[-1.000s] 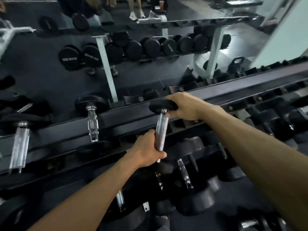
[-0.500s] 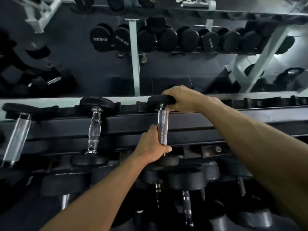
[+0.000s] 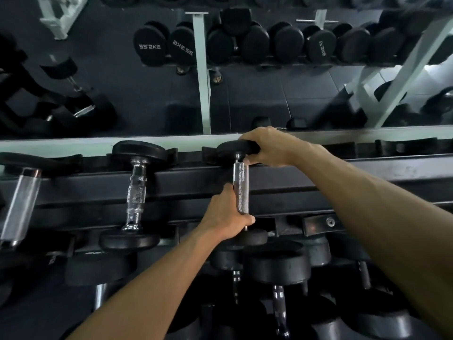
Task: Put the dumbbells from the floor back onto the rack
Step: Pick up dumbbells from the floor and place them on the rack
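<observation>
A small black dumbbell with a knurled steel handle (image 3: 241, 187) lies across the top tier of the black rack (image 3: 318, 177), its far head against the back rail and its near head at the front rail. My left hand (image 3: 226, 214) is closed around the lower end of the handle. My right hand (image 3: 269, 148) grips the far head from the right side. Both forearms reach in from the bottom of the view.
Two other dumbbells (image 3: 136, 192) (image 3: 20, 204) rest on the same tier to the left. Heavier dumbbells (image 3: 277, 266) fill the lower tiers below my hands. A mirror behind the rack reflects another loaded rack (image 3: 245, 42) and dark floor.
The view has levelled and moved closer to the rack. The dumbbell has settled straighter across the top tier, and both hands keep their hold on it.
</observation>
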The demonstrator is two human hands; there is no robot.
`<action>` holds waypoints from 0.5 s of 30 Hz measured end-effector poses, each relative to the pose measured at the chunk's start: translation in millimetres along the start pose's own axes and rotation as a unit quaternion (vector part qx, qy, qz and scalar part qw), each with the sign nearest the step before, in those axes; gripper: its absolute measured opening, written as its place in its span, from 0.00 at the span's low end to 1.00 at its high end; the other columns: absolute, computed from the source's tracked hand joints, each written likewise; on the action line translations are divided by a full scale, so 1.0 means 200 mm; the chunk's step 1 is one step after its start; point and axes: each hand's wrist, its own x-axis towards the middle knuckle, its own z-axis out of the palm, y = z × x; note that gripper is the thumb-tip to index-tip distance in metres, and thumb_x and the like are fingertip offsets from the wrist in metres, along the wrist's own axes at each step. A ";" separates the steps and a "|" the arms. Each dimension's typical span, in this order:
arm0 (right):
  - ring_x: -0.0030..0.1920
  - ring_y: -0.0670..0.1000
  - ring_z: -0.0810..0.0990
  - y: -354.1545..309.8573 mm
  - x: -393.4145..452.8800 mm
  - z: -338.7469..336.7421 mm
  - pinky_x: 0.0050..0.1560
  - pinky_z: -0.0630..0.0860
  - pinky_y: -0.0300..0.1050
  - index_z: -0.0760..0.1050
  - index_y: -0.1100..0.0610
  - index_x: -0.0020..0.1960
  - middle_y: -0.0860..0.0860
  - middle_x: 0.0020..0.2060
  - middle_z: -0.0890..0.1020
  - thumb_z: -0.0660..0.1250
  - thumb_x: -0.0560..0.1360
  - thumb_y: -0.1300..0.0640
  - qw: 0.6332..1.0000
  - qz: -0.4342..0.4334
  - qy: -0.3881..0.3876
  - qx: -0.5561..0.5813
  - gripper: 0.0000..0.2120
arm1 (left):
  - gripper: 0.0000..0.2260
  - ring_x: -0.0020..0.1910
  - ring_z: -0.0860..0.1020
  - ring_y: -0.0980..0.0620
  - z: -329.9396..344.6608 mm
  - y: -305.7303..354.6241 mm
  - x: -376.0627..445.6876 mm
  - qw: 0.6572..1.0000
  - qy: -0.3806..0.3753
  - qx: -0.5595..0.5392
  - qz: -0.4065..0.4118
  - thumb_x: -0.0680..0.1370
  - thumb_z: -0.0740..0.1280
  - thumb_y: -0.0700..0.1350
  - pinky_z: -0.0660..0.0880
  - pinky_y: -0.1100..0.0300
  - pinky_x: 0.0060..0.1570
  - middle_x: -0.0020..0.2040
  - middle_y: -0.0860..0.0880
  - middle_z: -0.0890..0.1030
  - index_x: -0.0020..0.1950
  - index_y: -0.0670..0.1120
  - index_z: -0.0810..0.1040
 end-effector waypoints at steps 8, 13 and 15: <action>0.42 0.51 0.77 -0.01 -0.03 0.01 0.41 0.72 0.45 0.77 0.53 0.49 0.48 0.40 0.78 0.71 0.73 0.57 0.999 0.033 0.019 0.003 0.06 | 0.28 0.48 0.76 0.51 0.01 0.00 -0.02 1.000 0.007 0.019 0.018 0.68 0.77 0.48 0.70 0.65 0.40 0.55 0.48 0.77 0.62 0.45 0.66; 0.45 0.54 0.79 -0.02 -0.10 0.03 0.47 0.77 0.50 0.76 0.53 0.56 0.51 0.45 0.80 0.69 0.74 0.54 0.996 0.065 0.056 0.001 0.12 | 0.27 0.49 0.77 0.49 0.03 0.00 -0.02 0.999 0.014 0.027 0.016 0.68 0.76 0.49 0.71 0.60 0.43 0.55 0.46 0.78 0.59 0.45 0.67; 0.46 0.53 0.80 -0.03 -0.13 0.04 0.47 0.76 0.48 0.74 0.51 0.60 0.51 0.47 0.80 0.69 0.74 0.53 0.996 0.070 0.059 0.008 0.15 | 0.26 0.50 0.76 0.49 0.03 0.00 -0.03 0.999 0.016 0.028 0.020 0.69 0.76 0.49 0.71 0.61 0.44 0.56 0.46 0.78 0.60 0.45 0.67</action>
